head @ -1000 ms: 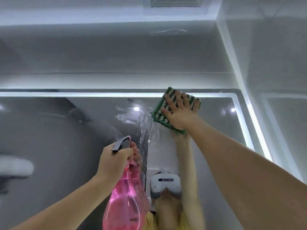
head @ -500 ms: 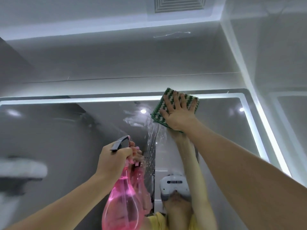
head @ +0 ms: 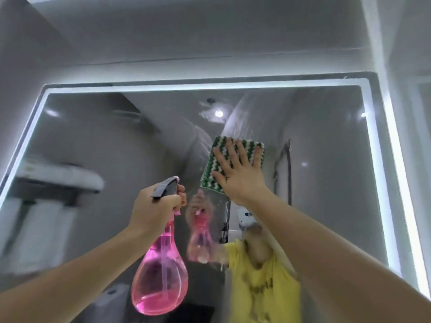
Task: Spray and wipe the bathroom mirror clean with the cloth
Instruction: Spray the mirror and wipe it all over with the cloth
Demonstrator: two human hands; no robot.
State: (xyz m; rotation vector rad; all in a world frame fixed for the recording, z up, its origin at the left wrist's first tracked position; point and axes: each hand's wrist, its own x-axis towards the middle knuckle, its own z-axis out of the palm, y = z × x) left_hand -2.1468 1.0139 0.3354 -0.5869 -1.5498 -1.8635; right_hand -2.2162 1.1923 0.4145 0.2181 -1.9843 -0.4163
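Note:
The bathroom mirror (head: pixel 326 127) fills the wall ahead, framed by a lit white strip. My right hand (head: pixel 238 171) presses flat, fingers straight, on a green and white zigzag cloth (head: pixel 211 169) against the glass near the middle. Wet streaks run up the glass above and to the left of the cloth. My left hand (head: pixel 156 206) grips the neck of a pink spray bottle (head: pixel 161 271) with a grey trigger head, held upright in front of the mirror, below and left of the cloth.
The mirror reflects a person in a yellow shirt, the bottle, a towel shelf at left and ceiling lights. A white wall corner (head: pixel 373 43) runs down just right of the mirror. Grey wall lies above the mirror.
My right hand has slid the cloth down from the mirror's top edge toward its middle. The view has tilted down, showing more mirror. The left hand still holds the bottle.

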